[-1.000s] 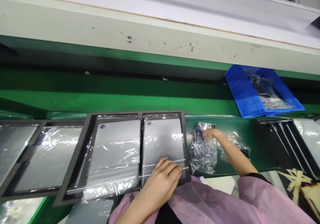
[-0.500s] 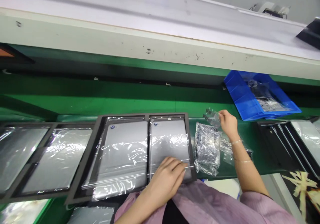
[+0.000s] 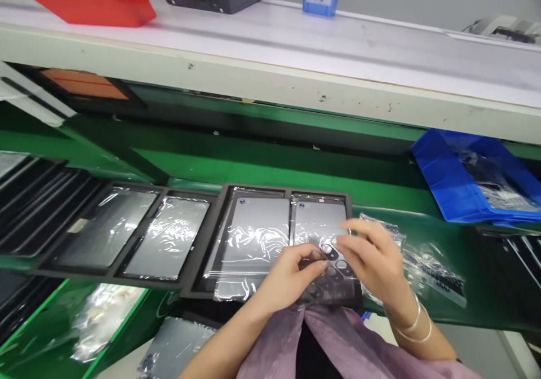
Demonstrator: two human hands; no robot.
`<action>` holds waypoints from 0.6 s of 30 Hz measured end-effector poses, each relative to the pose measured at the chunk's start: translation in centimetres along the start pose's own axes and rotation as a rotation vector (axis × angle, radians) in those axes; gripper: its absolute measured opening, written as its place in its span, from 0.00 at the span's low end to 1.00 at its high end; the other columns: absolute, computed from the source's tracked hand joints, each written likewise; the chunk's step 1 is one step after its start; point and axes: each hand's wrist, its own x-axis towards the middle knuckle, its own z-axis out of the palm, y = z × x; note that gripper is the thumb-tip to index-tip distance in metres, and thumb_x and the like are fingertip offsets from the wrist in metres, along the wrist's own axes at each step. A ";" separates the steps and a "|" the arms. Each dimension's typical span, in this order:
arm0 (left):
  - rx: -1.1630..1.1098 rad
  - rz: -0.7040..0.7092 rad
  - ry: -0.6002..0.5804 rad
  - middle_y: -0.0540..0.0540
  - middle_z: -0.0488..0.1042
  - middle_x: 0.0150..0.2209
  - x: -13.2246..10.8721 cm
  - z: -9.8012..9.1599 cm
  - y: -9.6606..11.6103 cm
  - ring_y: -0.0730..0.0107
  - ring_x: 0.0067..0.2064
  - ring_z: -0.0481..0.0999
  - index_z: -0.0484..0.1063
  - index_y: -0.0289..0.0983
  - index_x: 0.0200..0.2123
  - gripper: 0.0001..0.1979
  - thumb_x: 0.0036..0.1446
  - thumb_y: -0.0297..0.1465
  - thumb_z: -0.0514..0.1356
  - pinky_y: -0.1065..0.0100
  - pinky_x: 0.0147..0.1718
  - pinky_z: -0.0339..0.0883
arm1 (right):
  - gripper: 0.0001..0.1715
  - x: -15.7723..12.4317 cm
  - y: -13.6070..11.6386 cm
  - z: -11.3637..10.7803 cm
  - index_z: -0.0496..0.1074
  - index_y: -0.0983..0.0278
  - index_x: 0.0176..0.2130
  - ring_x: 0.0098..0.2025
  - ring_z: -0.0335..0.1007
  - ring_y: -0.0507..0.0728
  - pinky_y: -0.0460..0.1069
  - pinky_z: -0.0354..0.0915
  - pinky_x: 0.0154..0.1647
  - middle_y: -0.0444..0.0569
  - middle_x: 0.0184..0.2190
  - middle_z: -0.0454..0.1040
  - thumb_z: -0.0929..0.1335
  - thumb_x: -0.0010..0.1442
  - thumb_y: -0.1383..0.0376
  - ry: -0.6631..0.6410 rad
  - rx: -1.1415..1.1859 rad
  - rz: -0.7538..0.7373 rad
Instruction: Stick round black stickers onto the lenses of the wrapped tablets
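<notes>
1. over a bagged tablet [image 3: 320, 221], a see-through ringed sheet [image 3: 332, 282] is pinched in the left hand [image 3: 293, 272], between thumb and forefinger.
2. the right hand [image 3: 376, 260] is at its right side, fingers partly spread; whether they grip, i cannot tell.
3. probably light, bendy, slick; best held by its edges.

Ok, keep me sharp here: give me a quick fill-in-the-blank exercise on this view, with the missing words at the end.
1. The left hand overlaps a dark tray divided into ____ compartments.
2. The hand wearing bangles is the person's ____ one.
3. At the far left of the white shelf, the bin is ____ in colour.
4. The small box with a white label, at the shelf's back edge, is ____ in colour.

Missing words: two; right; red; blue.
</notes>
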 end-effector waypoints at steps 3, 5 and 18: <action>-0.151 -0.025 0.082 0.52 0.71 0.24 -1.0 -1.1 -0.8 0.74 0.27 0.68 0.73 0.34 0.28 0.06 0.53 0.31 0.59 0.73 0.27 0.61 | 0.15 -1.1 -1.0 1.9 0.71 0.59 0.45 0.35 0.68 0.56 0.52 0.60 0.32 0.52 0.42 0.75 0.68 0.57 0.72 -0.032 -0.016 -0.062; -0.149 -0.012 0.066 0.52 0.70 0.23 -1.6 -2.0 -1.1 0.75 0.25 0.65 0.72 0.34 0.28 0.06 0.53 0.32 0.60 0.73 0.25 0.59 | 0.15 -1.6 -1.3 2.9 0.70 0.60 0.46 0.37 0.70 0.56 0.52 0.61 0.34 0.52 0.43 0.75 0.68 0.58 0.71 -0.078 0.059 -0.034; 0.204 0.207 0.021 0.48 0.76 0.30 -1.5 -3.9 -1.3 0.70 0.33 0.73 0.74 0.36 0.33 0.09 0.60 0.29 0.54 0.69 0.35 0.64 | 0.12 -1.7 -1.4 5.5 0.74 0.56 0.42 0.42 0.75 0.57 0.55 0.68 0.44 0.48 0.41 0.78 0.66 0.60 0.70 -0.091 0.429 0.250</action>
